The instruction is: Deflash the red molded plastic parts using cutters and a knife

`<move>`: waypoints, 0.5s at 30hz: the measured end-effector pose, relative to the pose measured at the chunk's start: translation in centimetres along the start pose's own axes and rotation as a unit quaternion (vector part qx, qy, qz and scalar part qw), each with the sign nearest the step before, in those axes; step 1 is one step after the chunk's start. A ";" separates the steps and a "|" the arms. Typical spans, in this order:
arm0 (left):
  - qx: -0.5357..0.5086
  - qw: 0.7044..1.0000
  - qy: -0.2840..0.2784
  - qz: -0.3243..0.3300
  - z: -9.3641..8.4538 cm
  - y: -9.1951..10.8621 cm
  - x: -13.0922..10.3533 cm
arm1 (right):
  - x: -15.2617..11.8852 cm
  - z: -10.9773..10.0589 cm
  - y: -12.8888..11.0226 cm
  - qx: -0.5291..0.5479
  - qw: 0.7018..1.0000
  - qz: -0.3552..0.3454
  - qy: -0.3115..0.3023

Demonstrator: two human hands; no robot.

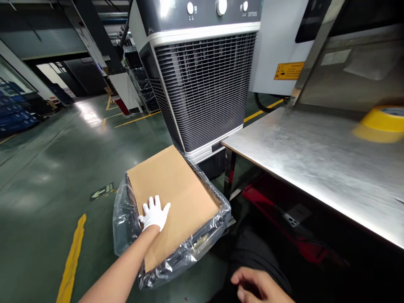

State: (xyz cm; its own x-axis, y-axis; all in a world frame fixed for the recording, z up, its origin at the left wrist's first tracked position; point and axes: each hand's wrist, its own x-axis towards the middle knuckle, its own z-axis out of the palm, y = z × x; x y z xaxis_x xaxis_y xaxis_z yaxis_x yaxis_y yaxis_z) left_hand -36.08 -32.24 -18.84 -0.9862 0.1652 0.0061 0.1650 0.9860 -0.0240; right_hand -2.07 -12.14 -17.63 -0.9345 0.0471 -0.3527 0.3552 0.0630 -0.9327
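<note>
My left hand, in a white glove, lies with fingers spread on a flat brown cardboard sheet. The sheet rests on top of a low container lined with clear plastic film, which bunches around its edges. What lies beneath the cardboard is hidden. My bare right hand is at the bottom edge, in front of my dark trouser leg. Its fingers are loosely bent, with a gap between thumb and forefinger, and nothing shows in them. Part of this hand is cut off by the frame.
Behind the container stands a large air cooler with a black grille. To the right is a metal table bearing a roll of yellow tape. Under it lies a red object. Green floor with yellow lines extends left.
</note>
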 end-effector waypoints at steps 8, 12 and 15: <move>0.021 0.972 -0.209 0.105 -1.0 -2.3 -4.3 | 8.1 -2.8 -10.5 -0.350 0.915 -0.185 0.084; 0.038 0.955 -0.259 0.138 -1.1 -2.7 -6.4 | 13.6 -1.8 -11.1 -0.426 0.890 -0.143 0.077; 0.051 0.950 -0.276 0.140 -1.2 -2.7 -7.2 | 15.7 -1.0 -10.6 -0.480 0.871 -0.085 0.057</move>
State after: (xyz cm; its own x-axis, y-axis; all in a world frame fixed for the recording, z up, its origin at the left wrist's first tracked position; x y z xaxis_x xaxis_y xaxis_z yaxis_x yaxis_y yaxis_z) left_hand -29.44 -36.08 -17.65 -0.7638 0.3552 -0.5389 0.4470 0.8934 -0.0446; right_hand -20.50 -11.09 -13.20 -0.9864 0.0512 -0.1559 0.1182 0.8807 -0.4588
